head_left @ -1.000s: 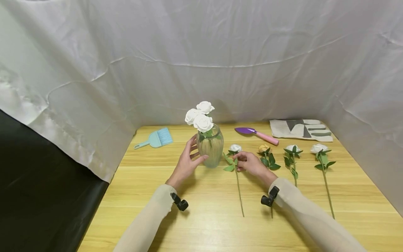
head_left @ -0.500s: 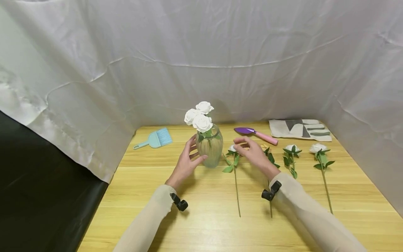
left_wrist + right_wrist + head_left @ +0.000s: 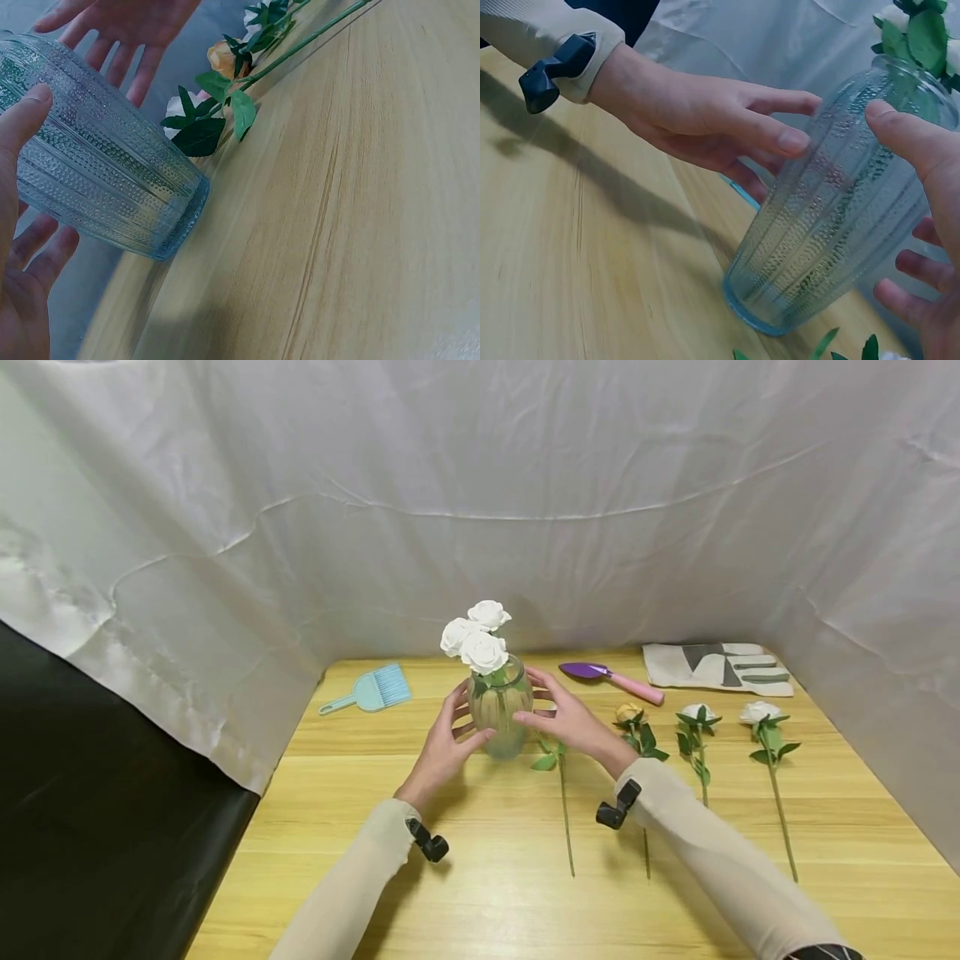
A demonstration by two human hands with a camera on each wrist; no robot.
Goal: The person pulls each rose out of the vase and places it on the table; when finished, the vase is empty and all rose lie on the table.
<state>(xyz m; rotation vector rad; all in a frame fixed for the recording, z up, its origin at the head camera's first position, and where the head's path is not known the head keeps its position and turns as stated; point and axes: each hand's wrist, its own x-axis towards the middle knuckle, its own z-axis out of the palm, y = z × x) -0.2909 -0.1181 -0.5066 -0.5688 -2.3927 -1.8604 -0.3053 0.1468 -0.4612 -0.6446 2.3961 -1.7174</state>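
A ribbed clear glass vase (image 3: 502,714) stands upright on the table with several white roses (image 3: 483,652) in it. My left hand (image 3: 441,752) curves round its left side, thumb in front and fingers behind. On the opposite side, my right hand (image 3: 566,722) has its fingers spread around the vase, holding no flower. From the left wrist view, that hand's straight fingers (image 3: 116,56) show behind the glass; in the right wrist view its thumb (image 3: 907,135) overlaps the vase near the neck. A white rose with a green stem (image 3: 564,810) lies just right of the vase, its bloom mostly hidden by my right hand.
Right of it lie a yellow rose (image 3: 630,713) and two white roses (image 3: 697,714), stems towards me. A purple trowel with pink handle (image 3: 633,688) and a work glove (image 3: 712,668) lie behind. A light-blue dustpan and brush (image 3: 375,689) sits left. Grey sheeting (image 3: 570,527) hangs behind.
My right hand has let go of the leaves of the nearest lying rose, lifted off and moved left to the vase's right side. My left hand has stayed at the vase.
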